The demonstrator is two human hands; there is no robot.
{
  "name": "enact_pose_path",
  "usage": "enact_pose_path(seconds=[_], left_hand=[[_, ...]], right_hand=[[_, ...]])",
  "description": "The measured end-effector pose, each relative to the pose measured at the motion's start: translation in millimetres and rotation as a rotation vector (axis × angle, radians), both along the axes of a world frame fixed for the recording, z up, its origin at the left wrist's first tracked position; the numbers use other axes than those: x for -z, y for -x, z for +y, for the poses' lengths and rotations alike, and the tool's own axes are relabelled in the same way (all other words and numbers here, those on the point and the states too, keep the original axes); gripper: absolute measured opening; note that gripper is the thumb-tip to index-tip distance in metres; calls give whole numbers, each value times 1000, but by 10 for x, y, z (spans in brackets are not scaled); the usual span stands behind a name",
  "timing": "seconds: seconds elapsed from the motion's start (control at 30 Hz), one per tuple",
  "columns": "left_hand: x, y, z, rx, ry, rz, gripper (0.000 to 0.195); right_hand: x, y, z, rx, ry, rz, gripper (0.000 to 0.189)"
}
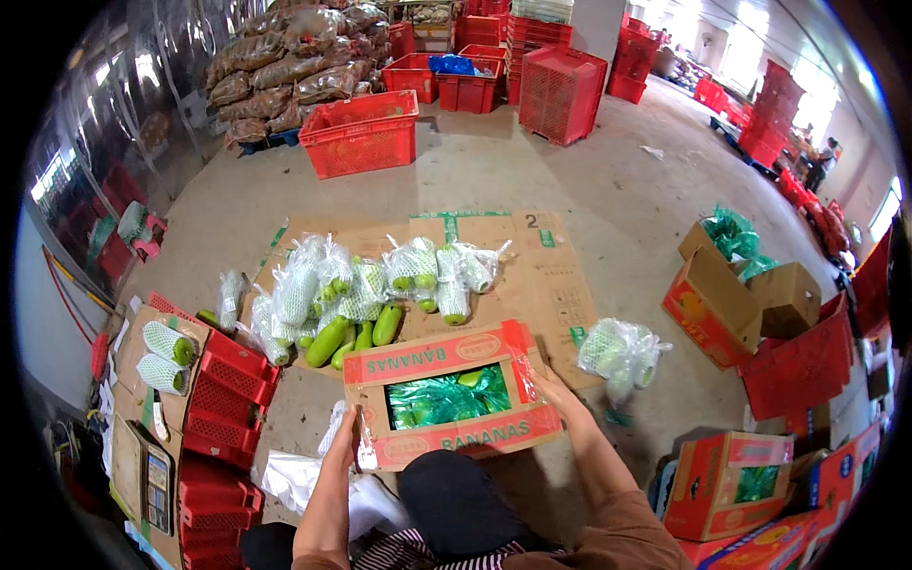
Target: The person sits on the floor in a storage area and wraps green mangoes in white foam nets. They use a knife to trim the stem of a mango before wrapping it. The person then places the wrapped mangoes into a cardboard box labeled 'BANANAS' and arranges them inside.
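Observation:
Between my two hands is a red and tan cardboard banana box [470, 439], its cut-out top showing green plastic film [442, 400] with green produce under it. My left hand [347, 436] grips the box's left end, and my right hand [557, 392] grips its right end. Just beyond the box, bare green squashes [328, 342] lie on a flattened cardboard sheet [527, 285]. Behind them are more squashes in white foam nets and clear bags [306, 281]. To the right, a bagged bundle [620, 353] rests partly on the floor.
At left, a scale [146, 477] and two netted squashes [167, 342] sit on cardboard over red crates [231, 385]. Open cartons [712, 306] and a packed banana box [734, 484] stand at right. Ahead are a red crate [360, 139] and stacked sacks [285, 64]; a person [823, 164] stands far right.

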State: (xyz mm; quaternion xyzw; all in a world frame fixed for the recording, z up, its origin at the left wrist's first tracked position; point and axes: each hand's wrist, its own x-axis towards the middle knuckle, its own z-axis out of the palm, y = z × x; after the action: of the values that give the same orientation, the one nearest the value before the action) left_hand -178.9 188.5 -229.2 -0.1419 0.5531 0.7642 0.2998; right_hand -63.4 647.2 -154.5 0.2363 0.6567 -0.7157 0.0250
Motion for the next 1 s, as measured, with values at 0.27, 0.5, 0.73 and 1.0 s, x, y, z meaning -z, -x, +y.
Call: enact_pose_path(seconds=[0.27,0.5,0.73,1.0], left_hand=[[-880,-3,0,-13,-63,80,43],[-1245,-78,-36,-51,-80,129,53],[-2289,352,35,-101,-41,536,68],[-2783,741,-484,-195,-329,308,63]], right_hand=[[-822,-79,-66,9,61,84,68],[-1012,-58,-38,87,16,65,84],[-1726,522,577,110,-84,254,88],[-2885,-127,13,167,93,714,65]])
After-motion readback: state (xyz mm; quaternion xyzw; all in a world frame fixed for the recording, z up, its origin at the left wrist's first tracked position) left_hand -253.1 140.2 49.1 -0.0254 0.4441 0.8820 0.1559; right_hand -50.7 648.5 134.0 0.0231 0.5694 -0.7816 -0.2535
